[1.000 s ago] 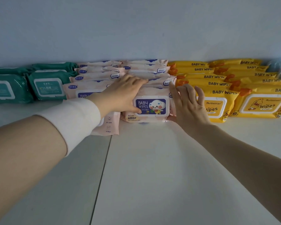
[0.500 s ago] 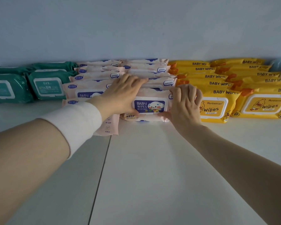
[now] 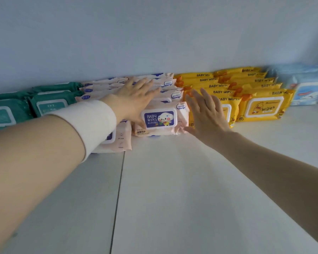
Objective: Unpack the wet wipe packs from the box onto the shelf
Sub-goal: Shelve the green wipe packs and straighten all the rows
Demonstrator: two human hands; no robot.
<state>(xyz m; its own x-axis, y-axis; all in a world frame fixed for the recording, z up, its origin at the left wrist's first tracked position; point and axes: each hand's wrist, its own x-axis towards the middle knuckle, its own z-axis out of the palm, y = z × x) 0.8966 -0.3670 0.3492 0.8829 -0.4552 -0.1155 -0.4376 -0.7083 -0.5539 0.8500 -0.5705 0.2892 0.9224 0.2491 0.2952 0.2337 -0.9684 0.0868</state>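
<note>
The right hand (image 3: 206,111) has let go, its fingers spread; the soft pink plastic wipe pack (image 3: 162,119) sits just left of them. The left hand (image 3: 134,100), fingers straight, should press it flush.

Left grip (image 3: 134,101) lies flat on the pink wipe packs (image 3: 160,120) at the back of the shelf (image 3: 173,180); right grip (image 3: 207,114), fingers spread, beside them.

Lid of front pink pack (image 3: 160,119): "BABY WIPES"
Lower left of front pink pack: "80", small Chinese characters beneath
Top edges of stacked yellow packs (image 3: 218,86): "BABY WIPES", cut off on some
Lid of front yellow pack (image 3: 262,108): "wipes"
Lower left corner of front yellow pack: "80"
Lids of green packs (image 3: 50,105): print too blurred to read
</note>
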